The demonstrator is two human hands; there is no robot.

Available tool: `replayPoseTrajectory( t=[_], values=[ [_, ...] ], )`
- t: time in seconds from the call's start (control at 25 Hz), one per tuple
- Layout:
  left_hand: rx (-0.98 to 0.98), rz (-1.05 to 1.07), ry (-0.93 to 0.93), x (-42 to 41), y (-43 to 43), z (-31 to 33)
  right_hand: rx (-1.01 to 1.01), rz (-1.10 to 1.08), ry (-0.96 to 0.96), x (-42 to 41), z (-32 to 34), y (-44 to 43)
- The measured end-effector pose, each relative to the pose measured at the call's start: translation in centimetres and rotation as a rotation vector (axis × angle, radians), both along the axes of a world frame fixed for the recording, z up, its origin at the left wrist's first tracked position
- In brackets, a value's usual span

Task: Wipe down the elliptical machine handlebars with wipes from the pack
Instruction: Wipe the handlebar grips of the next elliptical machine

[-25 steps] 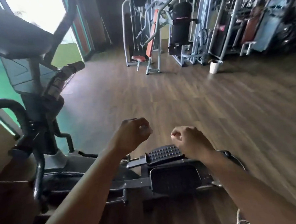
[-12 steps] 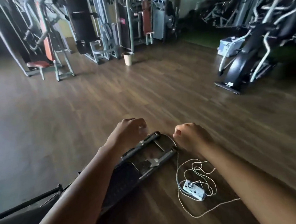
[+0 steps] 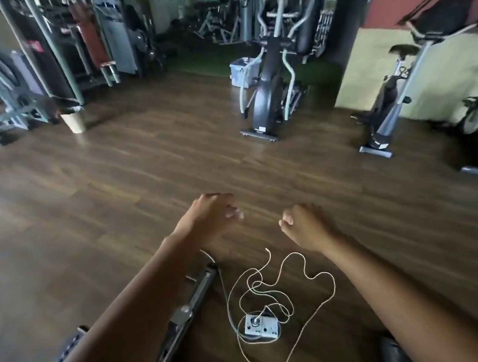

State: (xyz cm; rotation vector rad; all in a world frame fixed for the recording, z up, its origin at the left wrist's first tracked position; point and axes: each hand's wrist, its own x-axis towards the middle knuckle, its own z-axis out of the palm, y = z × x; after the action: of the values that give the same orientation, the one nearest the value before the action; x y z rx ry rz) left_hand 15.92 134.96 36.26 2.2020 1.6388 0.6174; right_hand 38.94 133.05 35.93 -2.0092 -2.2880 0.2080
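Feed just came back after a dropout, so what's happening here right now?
A person in a gym holds both bare arms out over the wooden floor. The left hand and right hand are curled and hold nothing; no wipe or pack is in view. Below them lie a dark machine rail and a white cord looped around a small white box. An elliptical stands across the floor, untouched, so no handlebar is being wiped at this moment.
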Motion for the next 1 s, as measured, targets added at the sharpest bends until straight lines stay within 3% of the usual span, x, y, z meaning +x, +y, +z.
replayPoseTrajectory(
  t=[0.16,0.48,1.0],
  values=[
    [0.035,-0.145,-0.005,4.8,8.7,1.0,-0.003,-0.158,0.1,4.3,0.3,6.0],
    [-0.02,-0.346,0.032,17.8,22.2,1.1,0.016,-0.342,0.117,15.6,0.4,15.5],
    [-0.032,-0.155,-0.1,40.9,41.7,1.5,0.073,-0.184,0.084,38.5,2.3,38.8]
  ],
)
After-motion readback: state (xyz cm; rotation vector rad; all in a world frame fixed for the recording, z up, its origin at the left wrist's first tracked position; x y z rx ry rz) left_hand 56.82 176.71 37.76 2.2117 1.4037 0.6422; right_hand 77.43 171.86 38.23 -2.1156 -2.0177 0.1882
